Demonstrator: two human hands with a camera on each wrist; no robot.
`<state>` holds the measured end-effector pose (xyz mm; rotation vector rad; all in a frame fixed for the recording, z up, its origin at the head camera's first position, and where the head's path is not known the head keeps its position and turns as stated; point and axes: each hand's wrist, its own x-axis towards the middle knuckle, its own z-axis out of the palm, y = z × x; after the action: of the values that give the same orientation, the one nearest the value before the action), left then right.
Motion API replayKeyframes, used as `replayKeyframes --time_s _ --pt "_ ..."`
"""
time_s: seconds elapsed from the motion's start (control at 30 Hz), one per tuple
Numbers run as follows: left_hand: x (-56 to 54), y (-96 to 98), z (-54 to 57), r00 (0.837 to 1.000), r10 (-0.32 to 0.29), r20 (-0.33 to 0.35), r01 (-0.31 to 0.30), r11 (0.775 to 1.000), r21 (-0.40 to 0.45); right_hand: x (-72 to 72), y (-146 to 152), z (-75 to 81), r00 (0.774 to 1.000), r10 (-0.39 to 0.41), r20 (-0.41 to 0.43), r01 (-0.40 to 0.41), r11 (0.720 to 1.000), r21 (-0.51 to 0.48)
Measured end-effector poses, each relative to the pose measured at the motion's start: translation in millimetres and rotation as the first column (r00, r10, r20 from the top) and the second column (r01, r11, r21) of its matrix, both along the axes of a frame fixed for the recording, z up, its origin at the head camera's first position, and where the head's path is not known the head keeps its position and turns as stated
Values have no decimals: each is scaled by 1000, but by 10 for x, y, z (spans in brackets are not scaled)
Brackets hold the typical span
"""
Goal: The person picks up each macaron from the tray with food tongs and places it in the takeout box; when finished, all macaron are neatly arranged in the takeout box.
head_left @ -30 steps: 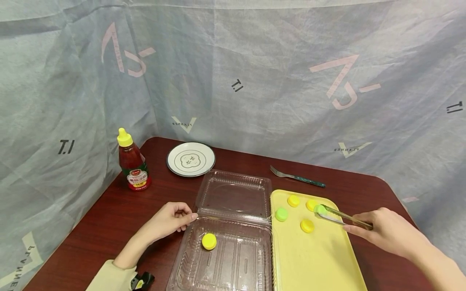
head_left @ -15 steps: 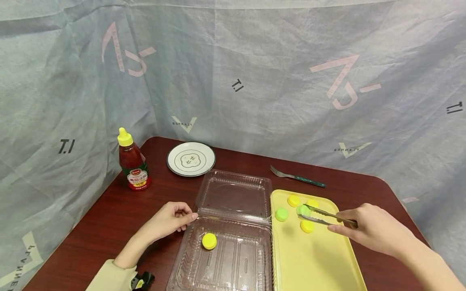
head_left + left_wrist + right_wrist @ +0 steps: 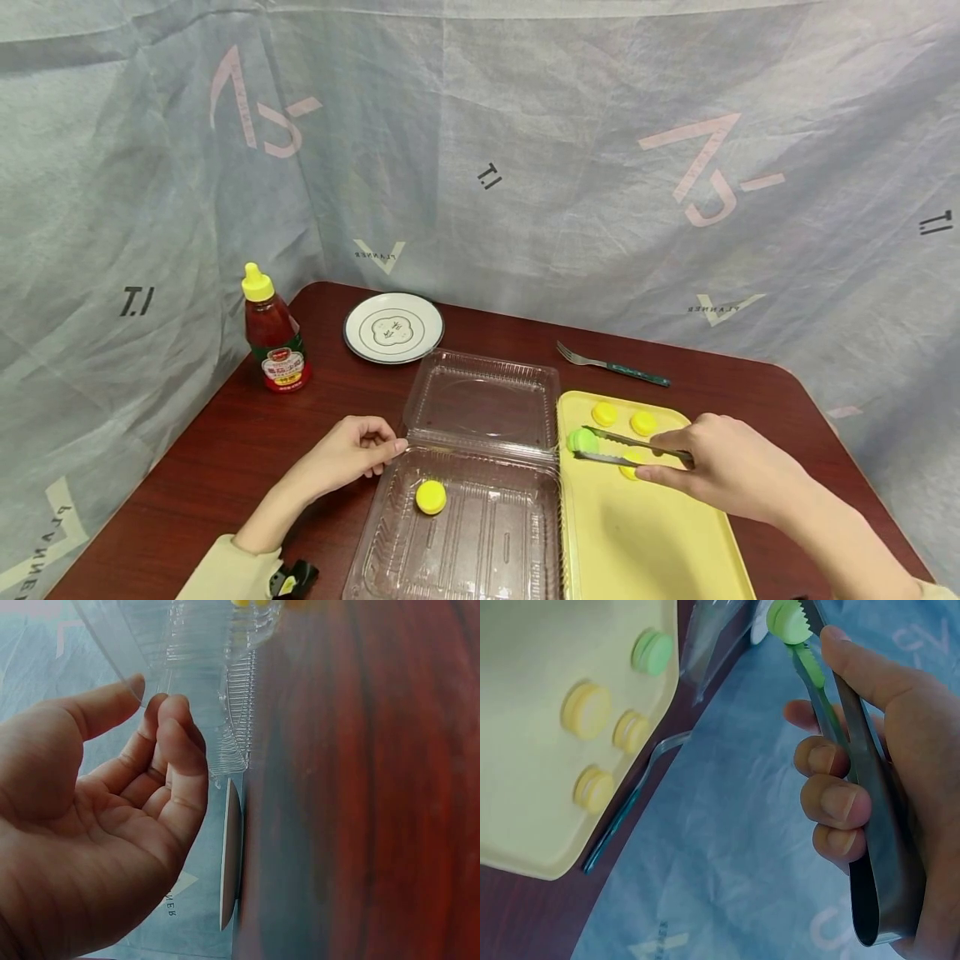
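Observation:
My right hand (image 3: 723, 467) grips metal tongs (image 3: 889, 881), their tips closed on a green macaron (image 3: 787, 621). In the head view the held macaron overlaps the left part of the yellow tray (image 3: 645, 533), close to the clear container. A second green macaron (image 3: 652, 652) and 3 yellow macarons (image 3: 586, 711) lie on the tray in the right wrist view. My left hand (image 3: 352, 454) pinches the side edge of the hinged clear plastic container (image 3: 480, 542) near its fold, thumb against fingertips. A yellow macaron (image 3: 431, 497) sits inside the container's near half; its lid lies open behind.
A ketchup bottle (image 3: 277, 346) with a yellow cap stands at the left table edge. Behind the container are a white plate (image 3: 393, 328) and a fork (image 3: 615, 367) with a dark green handle. Grey printed cloth (image 3: 525, 167) hangs around the dark red table.
My right hand has carried the tongs and green macaron leftward over the tray, from its right side to its left edge. My left hand and the container have stayed in place.

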<state>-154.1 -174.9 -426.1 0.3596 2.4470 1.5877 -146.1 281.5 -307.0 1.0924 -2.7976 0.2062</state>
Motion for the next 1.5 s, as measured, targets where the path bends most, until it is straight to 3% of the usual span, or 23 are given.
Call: replayKeyframes --time_s 0.27,0.63,1.13,1.5 --pt "0 -8 -5 1000 6 6 -6 1000 -2 -33 -206 12 998 38 54 -39 999 8" --pt "-1 2 8 1000 5 9 -5 1000 -1 -55 -489 -72 988 150 -34 -150 989 11" --pt "2 3 11 1000 10 16 -10 1000 4 -66 -796 -272 973 206 100 -208 978 4" --pt "8 4 8 1000 6 13 -6 1000 10 -77 -963 -409 972 205 113 -213 975 67"
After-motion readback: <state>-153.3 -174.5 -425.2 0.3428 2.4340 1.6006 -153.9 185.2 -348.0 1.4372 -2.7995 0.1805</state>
